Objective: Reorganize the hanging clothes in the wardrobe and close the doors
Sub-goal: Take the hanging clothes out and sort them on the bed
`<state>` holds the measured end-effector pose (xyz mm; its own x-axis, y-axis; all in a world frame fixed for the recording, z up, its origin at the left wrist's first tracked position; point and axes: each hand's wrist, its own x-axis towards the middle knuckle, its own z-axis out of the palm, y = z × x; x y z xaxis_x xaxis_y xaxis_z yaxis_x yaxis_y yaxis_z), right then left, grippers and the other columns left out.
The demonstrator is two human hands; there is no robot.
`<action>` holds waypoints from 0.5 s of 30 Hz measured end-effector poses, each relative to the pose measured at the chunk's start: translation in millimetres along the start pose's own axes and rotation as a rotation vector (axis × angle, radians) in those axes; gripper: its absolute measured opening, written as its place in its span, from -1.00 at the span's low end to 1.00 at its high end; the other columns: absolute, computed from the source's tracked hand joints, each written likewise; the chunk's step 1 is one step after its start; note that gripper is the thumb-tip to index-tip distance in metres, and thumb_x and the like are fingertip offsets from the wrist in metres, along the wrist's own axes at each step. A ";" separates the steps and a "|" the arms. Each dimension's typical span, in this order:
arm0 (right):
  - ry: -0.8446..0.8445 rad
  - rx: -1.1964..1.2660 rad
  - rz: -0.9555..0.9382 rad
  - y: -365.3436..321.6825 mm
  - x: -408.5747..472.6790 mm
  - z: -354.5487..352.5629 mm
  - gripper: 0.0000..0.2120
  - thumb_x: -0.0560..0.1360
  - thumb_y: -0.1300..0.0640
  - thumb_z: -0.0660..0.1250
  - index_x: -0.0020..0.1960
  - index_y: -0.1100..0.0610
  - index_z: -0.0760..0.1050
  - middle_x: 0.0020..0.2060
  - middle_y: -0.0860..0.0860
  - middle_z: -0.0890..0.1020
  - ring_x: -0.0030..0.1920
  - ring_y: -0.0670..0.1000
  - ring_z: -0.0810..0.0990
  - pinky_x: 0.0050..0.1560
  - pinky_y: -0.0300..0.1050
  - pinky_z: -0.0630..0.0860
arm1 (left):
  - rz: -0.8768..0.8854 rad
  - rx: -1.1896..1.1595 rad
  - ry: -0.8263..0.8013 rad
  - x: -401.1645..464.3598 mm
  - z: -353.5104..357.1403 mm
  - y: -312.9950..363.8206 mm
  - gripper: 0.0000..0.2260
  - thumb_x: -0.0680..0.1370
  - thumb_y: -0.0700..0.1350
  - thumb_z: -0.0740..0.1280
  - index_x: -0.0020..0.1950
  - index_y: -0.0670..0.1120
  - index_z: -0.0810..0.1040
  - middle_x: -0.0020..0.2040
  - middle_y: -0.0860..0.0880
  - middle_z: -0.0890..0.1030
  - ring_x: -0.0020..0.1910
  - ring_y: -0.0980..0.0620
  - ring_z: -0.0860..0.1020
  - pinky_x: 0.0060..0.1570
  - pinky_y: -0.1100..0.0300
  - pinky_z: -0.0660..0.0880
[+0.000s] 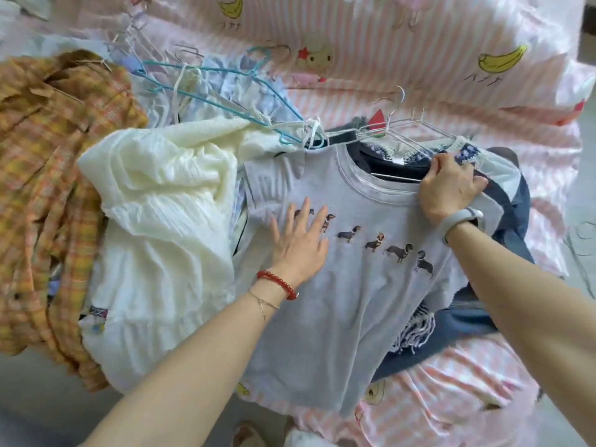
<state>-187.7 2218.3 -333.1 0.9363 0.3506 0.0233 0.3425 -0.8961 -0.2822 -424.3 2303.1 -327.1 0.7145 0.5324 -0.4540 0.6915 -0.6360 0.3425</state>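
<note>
**Sorting the pile on the bed, one tee at a time**

While the wardrobe itself is nowhere in the frame, the clothes are all dumped on a bed with a pink striped cover, hangers still in them. In the middle of the frame lies a grey T-shirt with a row of little dachshunds across the chest. The left hand lies flat on it, fingers spread, probably to pin the fabric so it doesn't slide. The right hand is curled round the shirt's shoulder at the neckline, gripping it, and I'd guess the hanger inside too, though I can't see that bit.

Under the tee there's a dark navy garment on white wire hangers. Left of centre sits a cream knit top, a plaid orange shirt fills the left edge, and blue hangers are tangled at the upper left.

My read: early days, nothing rehung yet, doors not even in sight.
</note>
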 end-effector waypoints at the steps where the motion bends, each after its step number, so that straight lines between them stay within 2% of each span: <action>1: -0.031 -0.009 0.021 1.3 5.4 10.2 -0.74 0.58 0.12 0.05 0.12 0.12 0.47 0.02 0.21 0.59 0.11 0.19 0.42 0.10 0.07 0.18 | 0.007 0.022 -0.045 4.3 8.5 -1.5 -0.49 0.61 0.05 0.04 0.52 0.09 -0.07 0.54 -0.02 -0.16 0.50 -0.10 -0.20 0.40 -0.22 -0.24; 5: -0.192 -0.043 0.061 -0.7 12.9 41.2 -0.70 0.55 0.15 0.05 0.19 0.05 0.46 0.18 0.14 0.47 0.22 0.16 0.33 0.25 0.12 0.13 | 0.026 0.089 -0.168 17.9 28.0 -14.5 -0.47 0.61 0.10 0.02 0.51 0.13 -0.16 0.52 -0.03 -0.25 0.48 -0.12 -0.27 0.38 -0.21 -0.27; 7: -0.244 -0.042 0.045 -4.3 5.2 48.7 -0.67 0.55 0.13 0.05 0.26 0.05 0.41 0.24 0.13 0.41 0.29 0.14 0.29 0.36 0.21 0.02 | 0.029 0.094 -0.207 22.5 30.1 -19.7 -0.47 0.61 0.11 0.02 0.50 0.15 -0.16 0.52 -0.02 -0.25 0.48 -0.12 -0.27 0.38 -0.20 -0.26; 9: -0.254 -0.036 0.002 -11.3 -7.2 51.1 -0.63 0.54 0.13 0.07 0.34 0.05 0.31 0.31 0.13 0.35 0.37 0.13 0.23 0.38 0.28 -0.10 | 0.039 0.063 -0.220 24.2 28.2 -22.3 -0.49 0.61 0.10 0.02 0.50 0.16 -0.13 0.53 0.00 -0.22 0.49 -0.10 -0.25 0.39 -0.19 -0.24; 13: -0.274 -0.014 -0.108 -37.9 -36.4 43.3 -0.52 0.53 0.16 0.09 0.44 0.06 0.15 0.48 0.14 0.10 0.47 0.11 0.03 0.37 0.34 -0.18 | 0.031 -0.052 -0.093 18.8 7.9 -30.0 -0.53 0.61 0.01 0.07 0.51 0.07 0.05 0.54 -0.02 -0.02 0.51 -0.05 -0.09 0.44 -0.08 -0.13; 15: -0.302 0.008 -0.213 -57.3 -53.3 35.0 -0.51 0.54 0.14 0.08 0.46 0.07 0.13 0.49 0.12 0.07 0.49 0.10 -0.01 0.38 0.32 -0.19 | -0.025 -0.064 0.021 9.2 -10.1 -41.2 -0.55 0.61 -0.03 0.07 0.50 0.02 0.10 0.53 -0.05 0.06 0.50 -0.05 -0.02 0.45 -0.07 -0.07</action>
<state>-260.0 2260.5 -351.7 0.7782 0.5947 -0.2018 0.5255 -0.7926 -0.3091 -445.2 2339.9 -337.1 0.6988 0.5597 -0.4454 0.7138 -0.5857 0.3840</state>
